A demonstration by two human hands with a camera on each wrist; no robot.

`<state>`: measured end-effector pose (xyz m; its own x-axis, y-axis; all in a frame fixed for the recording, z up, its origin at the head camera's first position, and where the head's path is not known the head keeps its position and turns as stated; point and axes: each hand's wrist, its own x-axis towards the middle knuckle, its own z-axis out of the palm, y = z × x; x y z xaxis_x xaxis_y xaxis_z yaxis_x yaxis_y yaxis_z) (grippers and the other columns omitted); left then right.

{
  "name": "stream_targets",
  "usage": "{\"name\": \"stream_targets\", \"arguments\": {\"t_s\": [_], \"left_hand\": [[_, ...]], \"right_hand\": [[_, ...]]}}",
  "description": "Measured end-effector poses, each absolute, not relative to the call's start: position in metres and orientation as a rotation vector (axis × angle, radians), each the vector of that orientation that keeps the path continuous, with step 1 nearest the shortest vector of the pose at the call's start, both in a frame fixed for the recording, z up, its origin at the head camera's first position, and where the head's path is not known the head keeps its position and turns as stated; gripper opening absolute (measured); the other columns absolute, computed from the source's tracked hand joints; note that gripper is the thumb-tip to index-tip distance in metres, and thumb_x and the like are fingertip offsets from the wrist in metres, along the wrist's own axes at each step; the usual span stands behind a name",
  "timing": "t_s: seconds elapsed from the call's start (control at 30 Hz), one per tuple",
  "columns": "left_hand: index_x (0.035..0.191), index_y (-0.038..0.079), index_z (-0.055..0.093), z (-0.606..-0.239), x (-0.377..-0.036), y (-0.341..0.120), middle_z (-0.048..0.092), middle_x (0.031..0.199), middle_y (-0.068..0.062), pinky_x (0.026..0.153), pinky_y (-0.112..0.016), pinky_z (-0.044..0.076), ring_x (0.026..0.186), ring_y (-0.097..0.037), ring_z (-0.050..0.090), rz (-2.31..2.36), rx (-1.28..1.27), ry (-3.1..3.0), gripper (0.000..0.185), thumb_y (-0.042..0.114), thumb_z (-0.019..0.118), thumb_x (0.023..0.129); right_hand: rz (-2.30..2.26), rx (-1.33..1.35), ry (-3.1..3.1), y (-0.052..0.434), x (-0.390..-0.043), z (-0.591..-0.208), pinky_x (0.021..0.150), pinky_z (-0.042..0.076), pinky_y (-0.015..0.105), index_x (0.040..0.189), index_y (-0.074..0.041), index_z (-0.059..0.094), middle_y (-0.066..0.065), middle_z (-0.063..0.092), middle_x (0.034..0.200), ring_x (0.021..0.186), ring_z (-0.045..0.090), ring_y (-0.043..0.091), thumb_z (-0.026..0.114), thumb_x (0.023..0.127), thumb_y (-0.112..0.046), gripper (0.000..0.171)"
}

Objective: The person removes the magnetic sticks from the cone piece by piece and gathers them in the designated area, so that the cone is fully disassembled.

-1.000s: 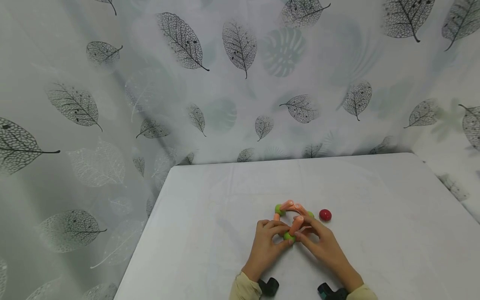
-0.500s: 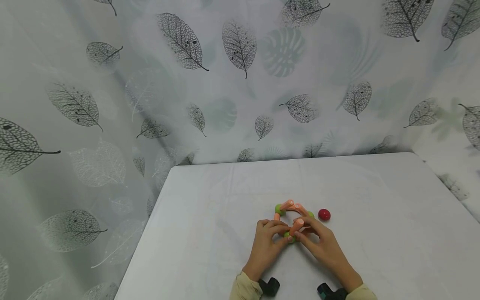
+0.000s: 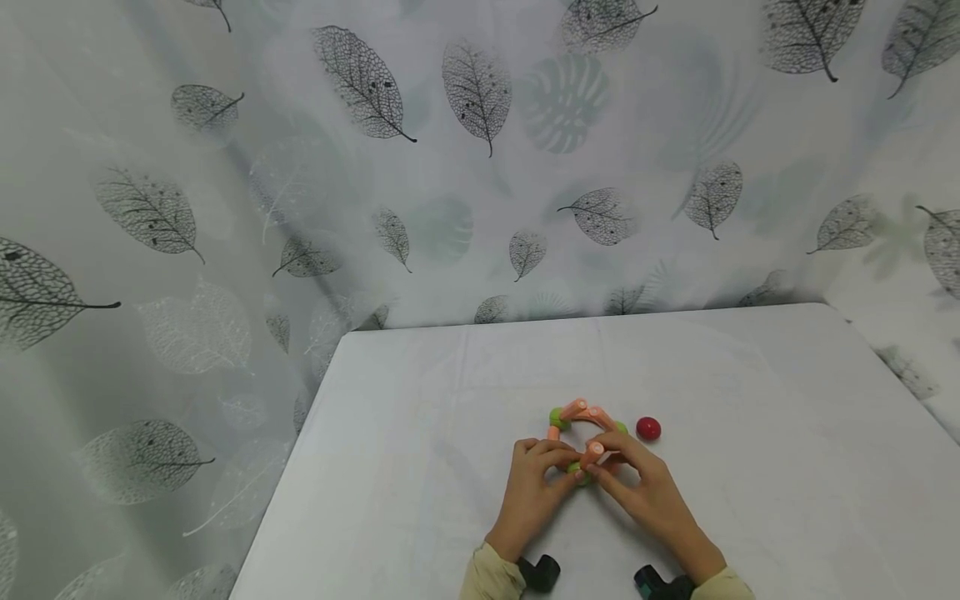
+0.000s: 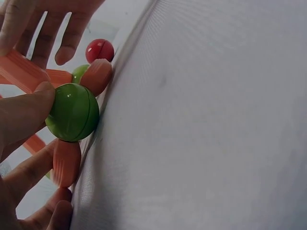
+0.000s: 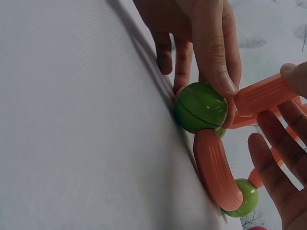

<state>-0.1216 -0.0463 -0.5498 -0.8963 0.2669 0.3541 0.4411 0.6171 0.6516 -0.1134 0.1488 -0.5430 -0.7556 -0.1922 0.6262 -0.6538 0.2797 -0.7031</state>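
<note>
The orange rod (image 3: 592,452) has tipped upright; both hands pinch it and the green ball (image 3: 576,472).

The sticks (image 3: 576,408) are orange with ribbed sides, and the balls (image 5: 200,107) joining them are glossy green. A red ball (image 3: 648,428) lies on the plain white table (image 3: 420,400). The curtain (image 3: 300,167) is pale with dark skeleton leaves and faint grey-green ones; the sleeves (image 3: 489,579) are cream.
</note>
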Motion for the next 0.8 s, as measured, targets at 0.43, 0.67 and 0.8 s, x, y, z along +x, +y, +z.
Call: {"name": "stream_targets", "arguments": {"t_s": [0.43, 0.67, 0.8], "left_hand": [[0.107, 0.024, 0.081, -0.55, -0.122, -0.049, 0.075, 0.112, 0.011, 0.105, -0.038, 0.04, 0.109, -0.013, 0.053, -1.194, -0.652, -2.579, 0.019, 0.029, 0.081, 0.089], [0.105, 0.022, 0.081, -0.55, -0.121, -0.051, 0.075, 0.112, 0.009, 0.103, -0.038, 0.041, 0.111, -0.015, 0.053, -1.194, -0.616, -2.586, 0.016, 0.02, 0.081, 0.089], [0.101, 0.022, 0.08, -0.548, -0.122, -0.052, 0.075, 0.112, 0.009, 0.103, -0.04, 0.043, 0.111, -0.016, 0.055, -1.185, -0.568, -2.604, 0.016, 0.015, 0.079, 0.087]], "right_hand": [[1.436, 0.584, -2.226, 0.16, -0.112, -0.539, 0.087, 0.055, 0.016, 0.126, -0.011, 0.067, -0.003, 0.07, 0.106, 0.097, 0.066, -0.002, 0.08, 0.083, 0.01, 0.049], [1.45, 0.486, -2.202, 0.17, -0.115, -0.538, 0.089, 0.053, 0.011, 0.132, -0.006, 0.066, 0.003, 0.069, 0.113, 0.103, 0.064, -0.006, 0.075, 0.086, 0.013, 0.05], [1.426, 0.394, -2.201, 0.175, -0.114, -0.536, 0.089, 0.05, 0.006, 0.136, -0.006, 0.064, 0.004, 0.068, 0.115, 0.105, 0.061, -0.007, 0.072, 0.09, 0.011, 0.051]]}}
